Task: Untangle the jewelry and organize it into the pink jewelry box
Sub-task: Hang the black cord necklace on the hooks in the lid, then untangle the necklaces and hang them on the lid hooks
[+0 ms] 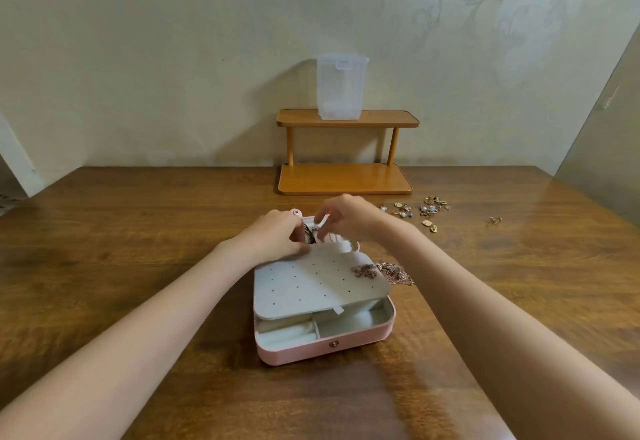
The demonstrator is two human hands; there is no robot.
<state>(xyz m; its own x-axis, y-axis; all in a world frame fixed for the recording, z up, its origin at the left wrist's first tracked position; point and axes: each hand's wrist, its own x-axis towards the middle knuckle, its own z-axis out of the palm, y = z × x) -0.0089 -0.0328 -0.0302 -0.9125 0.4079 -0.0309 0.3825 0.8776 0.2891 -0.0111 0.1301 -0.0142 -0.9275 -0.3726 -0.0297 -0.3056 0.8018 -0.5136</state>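
Left hand curls on a dark cord at the back of the one pink box. Right hand pinches something there, perhaps a chain. One chain tangle lies at the box's right edge; about ten earrings lie scattered farther right.

A brown wooden table held a pink jewelry box near the middle, a small wooden shelf at the far edge, and earrings toward the far right corner.
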